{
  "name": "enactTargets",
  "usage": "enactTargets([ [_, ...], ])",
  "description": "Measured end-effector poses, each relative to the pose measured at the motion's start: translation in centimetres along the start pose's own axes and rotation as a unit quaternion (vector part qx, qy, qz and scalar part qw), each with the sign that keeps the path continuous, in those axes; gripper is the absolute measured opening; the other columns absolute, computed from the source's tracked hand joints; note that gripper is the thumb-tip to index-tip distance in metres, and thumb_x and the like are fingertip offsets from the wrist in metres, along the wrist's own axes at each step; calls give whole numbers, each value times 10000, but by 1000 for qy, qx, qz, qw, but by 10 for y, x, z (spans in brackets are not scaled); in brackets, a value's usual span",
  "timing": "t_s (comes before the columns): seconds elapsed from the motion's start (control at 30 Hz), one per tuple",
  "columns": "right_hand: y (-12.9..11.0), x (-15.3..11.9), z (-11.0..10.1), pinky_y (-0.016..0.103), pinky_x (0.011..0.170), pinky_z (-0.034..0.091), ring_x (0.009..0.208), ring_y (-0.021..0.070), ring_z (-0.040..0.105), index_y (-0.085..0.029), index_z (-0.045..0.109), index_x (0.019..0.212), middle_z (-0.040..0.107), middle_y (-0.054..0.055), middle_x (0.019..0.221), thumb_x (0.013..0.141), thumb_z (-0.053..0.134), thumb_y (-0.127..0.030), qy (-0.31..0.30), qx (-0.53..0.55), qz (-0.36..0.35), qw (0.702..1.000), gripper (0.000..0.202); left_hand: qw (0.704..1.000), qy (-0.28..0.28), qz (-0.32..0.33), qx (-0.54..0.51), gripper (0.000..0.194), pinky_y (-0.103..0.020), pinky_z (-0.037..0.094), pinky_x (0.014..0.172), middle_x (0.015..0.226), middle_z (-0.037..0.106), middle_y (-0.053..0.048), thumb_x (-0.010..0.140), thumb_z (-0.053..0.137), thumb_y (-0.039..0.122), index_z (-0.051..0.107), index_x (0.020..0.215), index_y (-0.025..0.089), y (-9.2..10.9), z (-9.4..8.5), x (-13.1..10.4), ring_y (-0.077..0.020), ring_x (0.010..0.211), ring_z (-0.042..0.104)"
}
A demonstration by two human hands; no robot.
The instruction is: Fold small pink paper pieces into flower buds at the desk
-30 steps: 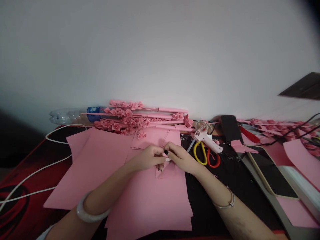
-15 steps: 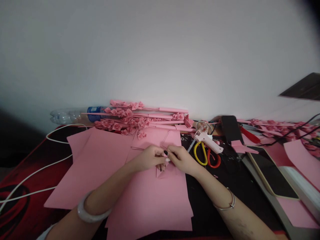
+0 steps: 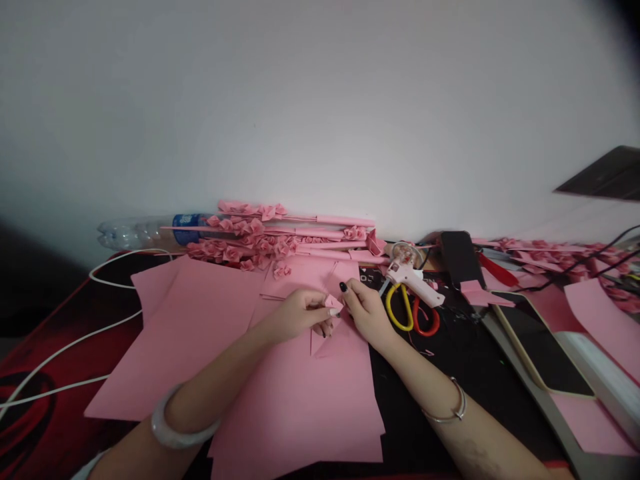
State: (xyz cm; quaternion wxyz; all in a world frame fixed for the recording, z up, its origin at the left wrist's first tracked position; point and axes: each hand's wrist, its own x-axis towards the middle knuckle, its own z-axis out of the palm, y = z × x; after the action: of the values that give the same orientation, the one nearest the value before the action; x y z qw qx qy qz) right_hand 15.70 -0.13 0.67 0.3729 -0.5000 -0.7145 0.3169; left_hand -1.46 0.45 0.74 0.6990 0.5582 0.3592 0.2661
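Note:
Between the thumb and fingers of my left hand [image 3: 303, 316] is a small folded piece of pink paper [image 3: 333, 304], its pointed, creased end showing beyond the fingertips. My right hand [image 3: 369, 312] is just to the right of it, holding nothing that I can see. Its fingers are loosely bent and a little apart, with one dark-nailed fingertip raised clear of the folded piece. Both hands are over a stack of pink paper sheets [image 3: 300, 413]. A small pink paper rose [image 3: 282, 270] lies at the far end of the stack.
Pink paper flowers on stems [image 3: 265, 247] lie along the wall by a plastic bottle [image 3: 137, 233]. Scissors [image 3: 400, 310] and a glue gun [image 3: 417, 285] are right of my hands. Farther right are a phone [image 3: 543, 347] and a dark device [image 3: 460, 259]. A white cable [image 3: 70, 347] runs left.
My right hand has drawn slightly away from the folded paper, its fingertip now raised. My left hand still holds the piece, and more of its creased end shows.

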Motion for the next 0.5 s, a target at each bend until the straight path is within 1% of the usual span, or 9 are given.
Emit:
enactTargets([
  [0.07, 0, -1, -1, 221, 508, 285, 514, 100, 356, -191, 375, 637, 363, -45, 553, 921, 350, -315, 36, -9, -3, 999, 311, 1000, 19, -8, -6, 209, -240, 489, 580, 635, 629, -25, 782, 585, 312, 585, 707, 117, -1, 0, 1, -113, 575, 605],
  [0.13, -2, -1, -2, 224, 508, 281, 517, 101, 354, -193, 364, 632, 352, -43, 557, 919, 352, -308, 50, -18, -12, 999, 310, 999, 32, -11, -13, 213, -243, 493, 582, 649, 634, -29, 780, 588, 326, 591, 728, 120, -2, 1, 2, -123, 595, 618],
  [0.17, -3, -1, -2, 226, 508, 279, 516, 101, 353, -193, 361, 625, 350, -42, 556, 917, 357, -302, 43, -23, -21, 999, 312, 999, 35, -11, -14, 216, -247, 496, 586, 654, 635, -30, 782, 584, 333, 592, 736, 122, -3, 2, 2, -126, 602, 621],
  [0.33, -7, -2, 2, 237, 536, 296, 526, 109, 383, -192, 366, 589, 390, -26, 559, 902, 381, -269, -35, -68, -74, 994, 323, 999, 30, 0, 10, 217, -270, 510, 600, 626, 607, -11, 798, 545, 321, 554, 688, 134, -5, 6, 0, -129, 580, 617],
  [0.4, -7, -3, 2, 240, 541, 296, 536, 114, 389, -194, 360, 586, 397, -21, 564, 902, 377, -259, -47, -82, -81, 992, 322, 999, 21, 14, 26, 191, -266, 503, 571, 603, 587, 3, 803, 524, 292, 534, 684, 143, -5, 7, -1, -123, 545, 601],
  [0.5, -6, -3, 2, 240, 544, 292, 547, 116, 393, -194, 360, 594, 400, -18, 572, 900, 376, -254, -72, -87, -87, 990, 313, 998, 8, 23, 66, 149, -241, 459, 507, 555, 559, 20, 791, 512, 247, 506, 676, 153, -5, 8, -3, -117, 498, 565],
])
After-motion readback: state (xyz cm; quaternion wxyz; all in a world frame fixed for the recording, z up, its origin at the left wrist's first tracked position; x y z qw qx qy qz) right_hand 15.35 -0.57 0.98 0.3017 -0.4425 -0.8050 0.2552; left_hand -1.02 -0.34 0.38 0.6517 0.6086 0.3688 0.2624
